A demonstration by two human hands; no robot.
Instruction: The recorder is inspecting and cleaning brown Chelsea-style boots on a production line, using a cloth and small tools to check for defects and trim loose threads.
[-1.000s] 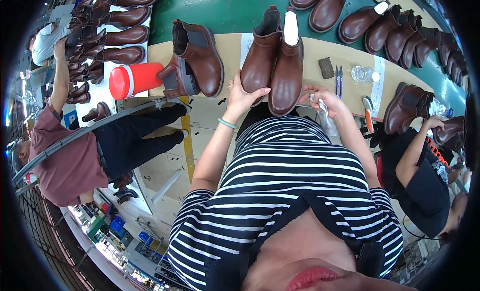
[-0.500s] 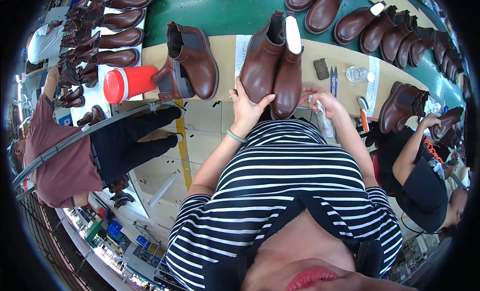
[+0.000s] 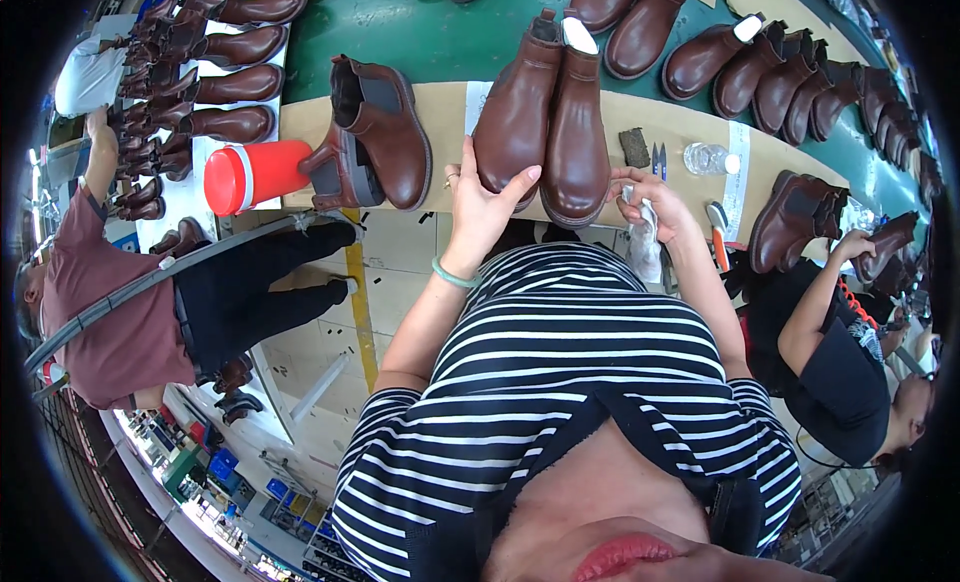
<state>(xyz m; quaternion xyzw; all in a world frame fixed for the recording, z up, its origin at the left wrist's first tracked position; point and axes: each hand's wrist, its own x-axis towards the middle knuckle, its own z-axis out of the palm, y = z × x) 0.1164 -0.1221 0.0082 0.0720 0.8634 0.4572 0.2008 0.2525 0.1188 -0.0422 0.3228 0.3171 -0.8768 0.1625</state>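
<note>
Two brown leather ankle boots stand side by side in front of me: the left boot (image 3: 516, 112) and the right boot (image 3: 577, 147), which has white stuffing showing at its top. My left hand (image 3: 484, 204) grips the toe of the left boot, thumb over the front and fingers along its outer side. Beside the right boot's toe, my right hand (image 3: 655, 204) is closed around a crumpled white cloth (image 3: 644, 244) that hangs below it. Its fingertips are close to the boot's side; whether they touch it I cannot tell.
Another boot pair (image 3: 385, 137) and a red-and-white jug (image 3: 250, 175) are at left. Rightward lie a dark block (image 3: 634, 145), pointed blue tools (image 3: 659, 162), a clear bottle (image 3: 708, 159) and an orange-handled brush (image 3: 718, 237). Co-workers handle boots on both sides; many boots line the green table (image 3: 400, 42).
The boot pair has tilted, so the openings at the top show less and the fronts show more. My left hand has shifted slightly left and down with the boot; the cloth stays in my right hand.
</note>
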